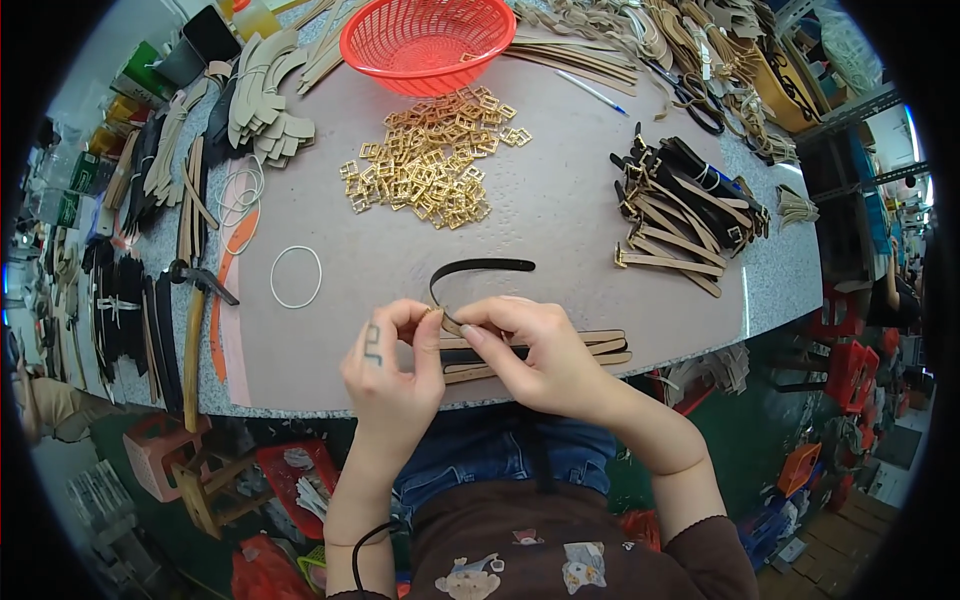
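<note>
Near the table's front edge, my left hand (392,360) and my right hand (525,345) meet over a thin black leather strap (484,264). The strap curves up from between my fingers and bends to the right, its rounded end free. My right thumb and forefinger pinch its lower part. At my left fingertips a bit of gold metal shows, looking like a small buckle (436,311) mostly covered by the fingers. Under and beside my right hand lie several straps (605,346), black with tan edges. Beyond my hands is a heap of gold buckles (430,160).
A red plastic basket (425,85) stands behind the buckle heap. Buckled straps (680,205) are piled at the right. A hammer (195,330), a white elastic ring (296,277) and strap bundles (265,95) lie leftward. Scissors (690,95) and a pen (592,92) lie far right.
</note>
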{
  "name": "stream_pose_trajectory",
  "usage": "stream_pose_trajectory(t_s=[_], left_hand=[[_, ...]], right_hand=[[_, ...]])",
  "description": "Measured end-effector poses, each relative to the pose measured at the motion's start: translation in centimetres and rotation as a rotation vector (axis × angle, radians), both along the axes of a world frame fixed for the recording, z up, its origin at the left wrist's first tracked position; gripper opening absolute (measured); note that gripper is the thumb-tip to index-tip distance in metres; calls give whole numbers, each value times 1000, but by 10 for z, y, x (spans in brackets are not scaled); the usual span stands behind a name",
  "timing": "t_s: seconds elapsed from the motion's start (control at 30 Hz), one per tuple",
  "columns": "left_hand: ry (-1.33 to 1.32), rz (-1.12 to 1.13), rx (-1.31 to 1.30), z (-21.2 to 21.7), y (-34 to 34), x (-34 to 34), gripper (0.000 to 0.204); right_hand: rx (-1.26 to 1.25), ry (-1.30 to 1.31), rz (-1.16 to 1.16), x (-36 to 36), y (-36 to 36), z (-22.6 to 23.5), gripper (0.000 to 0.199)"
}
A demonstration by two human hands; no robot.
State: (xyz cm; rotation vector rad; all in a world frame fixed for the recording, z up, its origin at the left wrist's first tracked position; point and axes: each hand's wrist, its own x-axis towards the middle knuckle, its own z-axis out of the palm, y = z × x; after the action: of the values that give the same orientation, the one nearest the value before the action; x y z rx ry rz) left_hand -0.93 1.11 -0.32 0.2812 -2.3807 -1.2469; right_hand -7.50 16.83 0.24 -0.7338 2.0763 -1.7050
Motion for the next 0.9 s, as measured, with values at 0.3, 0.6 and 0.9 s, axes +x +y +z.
stream_pose_trajectory(t_s=[0.3, 0.6, 0.9], left_hand=[[-269, -57, 1008, 1, -18, 1, 9], [-234, -70, 946, 3, -6, 3, 12], [-233, -73, 903, 9, -7, 7, 10]], right_hand=[[-98, -16, 48, -11, 3, 5, 14], [113, 424, 33, -8, -8, 17, 11], [55, 244, -44, -2, -10, 9, 24]])
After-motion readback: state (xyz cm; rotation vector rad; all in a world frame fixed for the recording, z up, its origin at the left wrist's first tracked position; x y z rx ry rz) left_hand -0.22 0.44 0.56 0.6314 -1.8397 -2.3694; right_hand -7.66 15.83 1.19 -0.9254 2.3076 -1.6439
